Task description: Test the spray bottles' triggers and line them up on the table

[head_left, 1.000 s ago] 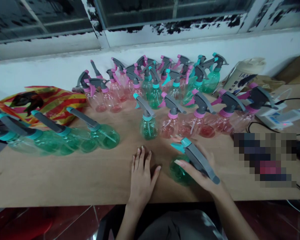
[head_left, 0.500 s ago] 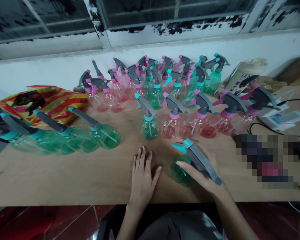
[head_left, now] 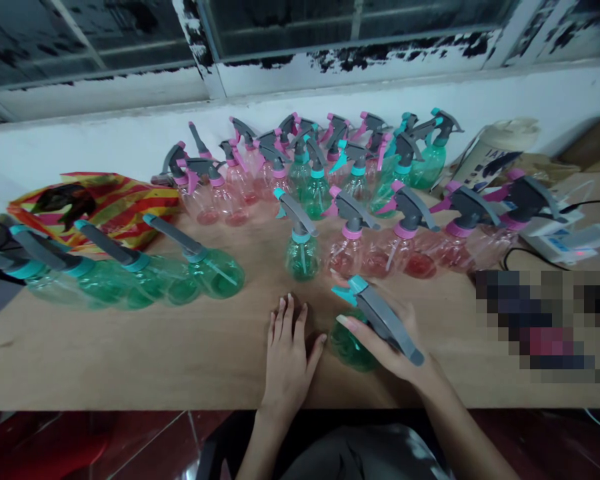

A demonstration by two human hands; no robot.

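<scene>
My right hand (head_left: 387,340) is wrapped round a green spray bottle (head_left: 350,348) with a grey and turquoise trigger head, near the front of the table; its far fingers are hidden behind the bottle. Just left of that bottle, my left hand (head_left: 291,350) lies flat on the tabletop, fingers stretched out, holding nothing. Ahead of the left fingertips stands another green spray bottle (head_left: 303,257). A row of pink spray bottles (head_left: 347,255) runs rightward from it. Several more green spray bottles (head_left: 223,273) stand in a row on the left.
Pink and green spray bottles (head_left: 316,193) crowd the back by the wall. A striped red and yellow bag (head_left: 145,210) lies behind the left row. At the right are a white printed container (head_left: 500,150), a white device (head_left: 555,240), cables and a blurred patch (head_left: 540,327).
My right hand has moved slightly left with the green spray bottle, closer to my left hand. The left hand stays flat on the table. The whole view has shifted a little.
</scene>
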